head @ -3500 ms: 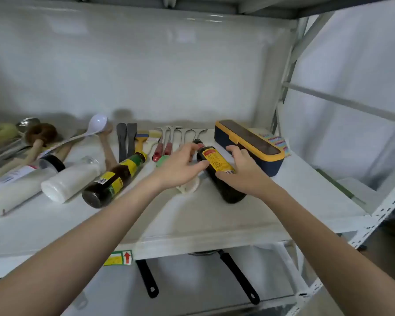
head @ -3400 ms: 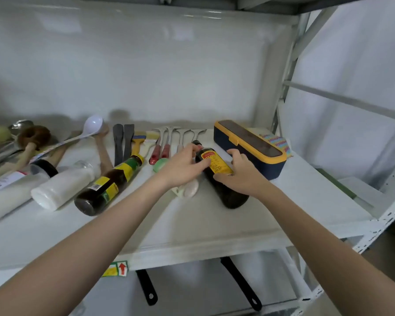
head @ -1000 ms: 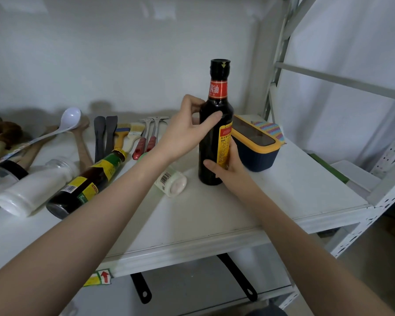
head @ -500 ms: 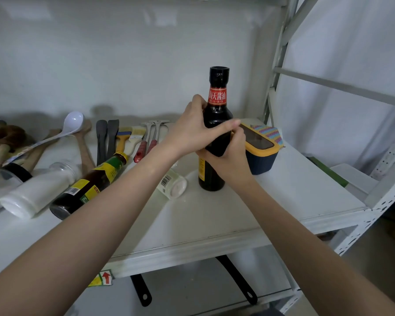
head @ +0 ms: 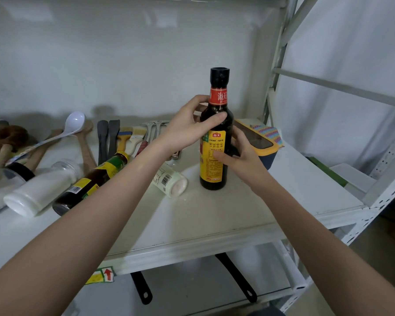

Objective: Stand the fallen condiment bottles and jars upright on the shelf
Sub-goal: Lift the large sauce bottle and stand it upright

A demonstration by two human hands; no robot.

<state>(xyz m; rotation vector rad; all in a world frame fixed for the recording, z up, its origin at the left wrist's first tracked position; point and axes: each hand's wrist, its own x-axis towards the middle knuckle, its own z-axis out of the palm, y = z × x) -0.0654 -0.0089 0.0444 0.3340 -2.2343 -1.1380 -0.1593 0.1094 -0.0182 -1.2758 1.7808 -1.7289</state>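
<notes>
A dark soy sauce bottle (head: 214, 172) with a yellow label and red neck band stands upright on the white shelf (head: 214, 215). My left hand (head: 187, 126) wraps its shoulder from the left. My right hand (head: 240, 156) holds its body from the right, thumb on the label. Left of it a small white jar (head: 171, 182) lies on its side. Further left lie a dark bottle with a green and yellow label (head: 91, 179), a white bottle (head: 41, 190) and a black-banded container (head: 2, 185) at the frame edge.
Spoons, spatulas, brushes and metal tools (head: 114, 137) lie along the back of the shelf. A navy and yellow box (head: 260, 144) sits right behind the upright bottle. The rack's upright post (head: 276, 65) stands at the right. Pan handles (head: 235, 277) show on the shelf below.
The soy sauce bottle went from lying flat to standing upright. In the last half second my right hand slid down from the shoulder to the label.
</notes>
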